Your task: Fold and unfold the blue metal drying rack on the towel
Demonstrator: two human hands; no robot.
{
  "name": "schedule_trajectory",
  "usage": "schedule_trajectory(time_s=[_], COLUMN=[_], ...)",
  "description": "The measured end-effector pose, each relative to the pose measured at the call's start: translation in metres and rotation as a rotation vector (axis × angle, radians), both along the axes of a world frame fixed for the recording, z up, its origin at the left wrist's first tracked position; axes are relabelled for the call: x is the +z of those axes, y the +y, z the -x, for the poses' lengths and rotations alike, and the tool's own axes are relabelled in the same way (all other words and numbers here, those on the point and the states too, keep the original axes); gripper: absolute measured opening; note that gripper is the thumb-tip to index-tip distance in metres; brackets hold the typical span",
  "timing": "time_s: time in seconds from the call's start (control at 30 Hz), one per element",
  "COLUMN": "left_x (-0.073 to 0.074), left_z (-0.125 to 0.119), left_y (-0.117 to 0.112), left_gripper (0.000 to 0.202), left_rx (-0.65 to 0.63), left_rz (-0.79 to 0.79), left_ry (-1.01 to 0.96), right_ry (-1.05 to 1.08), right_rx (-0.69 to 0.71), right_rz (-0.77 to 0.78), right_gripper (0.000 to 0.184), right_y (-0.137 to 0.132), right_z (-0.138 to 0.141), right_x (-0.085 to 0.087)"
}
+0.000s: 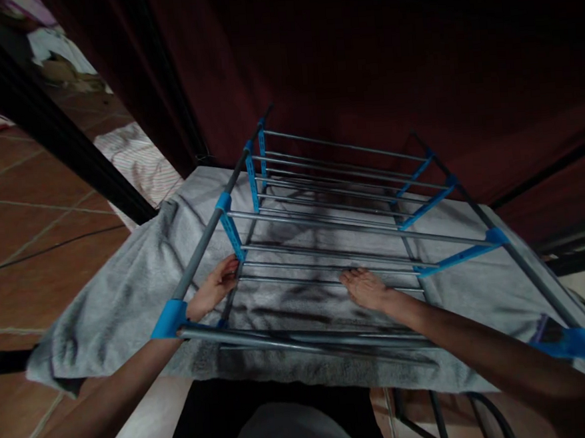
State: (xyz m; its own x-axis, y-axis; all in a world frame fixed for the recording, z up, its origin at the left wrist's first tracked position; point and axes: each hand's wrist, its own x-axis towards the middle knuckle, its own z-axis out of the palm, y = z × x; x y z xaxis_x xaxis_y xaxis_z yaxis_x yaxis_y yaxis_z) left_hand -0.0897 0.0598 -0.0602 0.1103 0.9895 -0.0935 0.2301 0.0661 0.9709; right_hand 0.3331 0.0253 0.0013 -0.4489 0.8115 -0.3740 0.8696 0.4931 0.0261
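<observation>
A rack of grey metal tubes (202, 257) with blue plastic connectors and brackets lies across a grey towel. My left hand (216, 290) reaches past the near left corner connector (170, 319), its fingers closed at the lower end of a blue bracket (233, 236). My right hand (365, 288) is inside the frame, fingers together and curled over a thin metal rod (297, 283) of the near shelf; the fingertips are partly hidden. Several thin rods run between the left brackets and the right brackets (463, 259).
The grey towel (104, 319) covers the surface under the rack. A dark red curtain (341, 62) hangs behind it. Loose tubes (332, 356) lie along the near edge. At left are a dark post (59, 115), striped cloth (135, 160) and tiled floor (38, 243) with a cable.
</observation>
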Motion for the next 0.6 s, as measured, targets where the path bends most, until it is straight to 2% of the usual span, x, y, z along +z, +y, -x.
schedule_trajectory(time_s=[0.1, 0.2, 0.3, 0.4, 0.6], left_x=[-0.006, -0.004, -0.001, -0.004, -0.017], left_z=[-0.001, -0.006, -0.014, -0.020, -0.021], left_y=[0.006, 0.014, 0.022, 0.029, 0.040], left_gripper=[0.067, 0.055, 0.034, 0.018, 0.014], left_rx=[0.003, 0.000, 0.010, 0.078, 0.121], left_rz=[-0.075, -0.168, -0.198, -0.229, -0.231], left_ry=[0.088, 0.225, 0.334, 0.389, 0.395], right_ry=[0.066, 0.102, 0.101, 0.108, 0.146], right_rx=[0.066, 0.068, -0.028, -0.103, -0.102], right_rz=[-0.118, -0.175, -0.107, -0.045, 0.028], right_gripper=[0.029, 0.036, 0.038, 0.031, 0.027], right_y=[0.004, 0.013, 0.026, 0.038, 0.052], right_z=[0.014, 0.030, 0.048, 0.061, 0.061], right_x=[0.007, 0.004, -0.008, -0.018, -0.022])
